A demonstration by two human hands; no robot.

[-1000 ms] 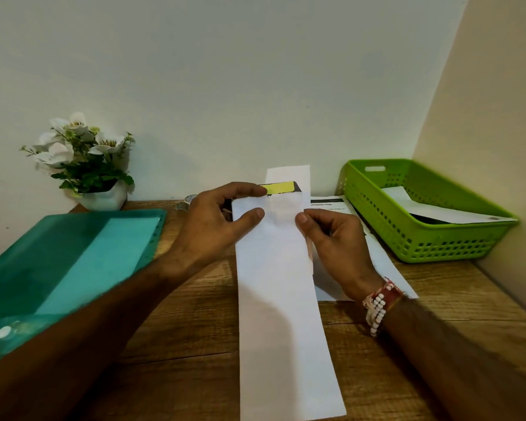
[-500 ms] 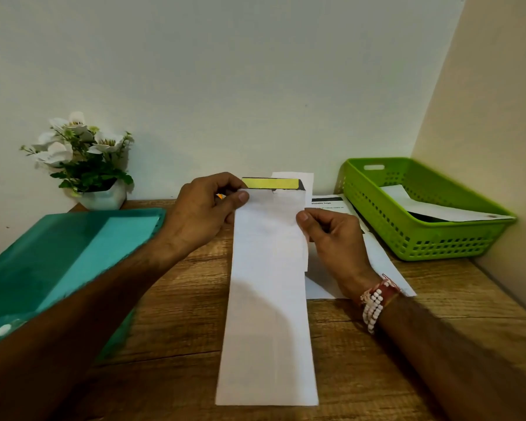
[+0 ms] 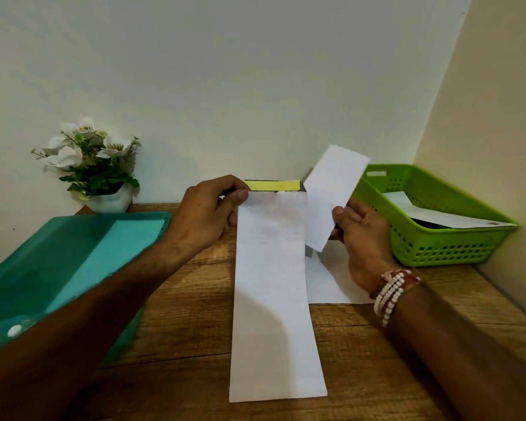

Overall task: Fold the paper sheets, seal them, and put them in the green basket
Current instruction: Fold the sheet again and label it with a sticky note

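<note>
Fingers (image 3: 240, 196) of the left hand (image 3: 205, 217) pinch the top left corner of the long folded white paper strip (image 3: 271, 284), whose long axis points away from the person. The right hand (image 3: 362, 235) clamps a smaller white paper piece (image 3: 331, 192). The green plastic basket (image 3: 438, 249) stands nearer to this hand.

The yellow-edged object (image 3: 272, 185) was mostly hidden behind the long folded paper (image 3: 274, 299) and the left hand (image 3: 207, 220); what it was could not be told. The teal folder (image 3: 58, 262) was cut by the picture's left edge. The wall of the green basket (image 3: 444, 250) hid part of the sheet (image 3: 438, 218) inside.
</note>
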